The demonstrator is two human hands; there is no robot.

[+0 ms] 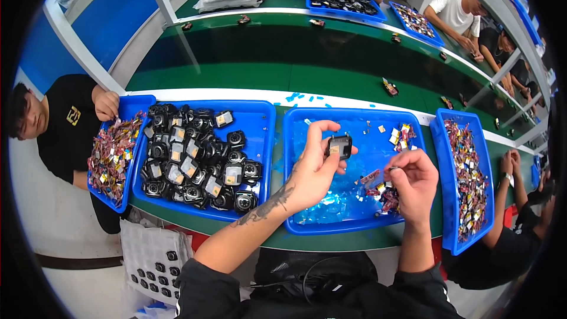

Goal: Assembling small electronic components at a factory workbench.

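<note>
Above the middle blue tray (307, 224) on the green counter (236, 77), we hold a small black camera body (339, 145) in our left hand (316, 168). It is a squat, boxy piece with rounded corners, dark all round, and the face turned towards us carries a pale, yellowish rectangular patch. Our left thumb and fingers are curled and pinch it at its edges, lifting it clear of the tray floor. Our right hand (413, 180) hovers just beside, over the tray's right part, with fingers bent and thumb and forefinger pressed on a tiny part (393, 169) too small for us to make out. Beneath that hand lies a loose heap of small red and yellow pieces (384, 195), and a few more are scattered near the tray's far right corner.

To our left, a second blue tray (260, 112) is heaped with many black camera bodies (195, 159) of the same kind, some showing round lenses, others the same pale patch. To our right, a narrow blue tray (487, 201) holds a long pile of red and yellow parts (466, 177).
</note>
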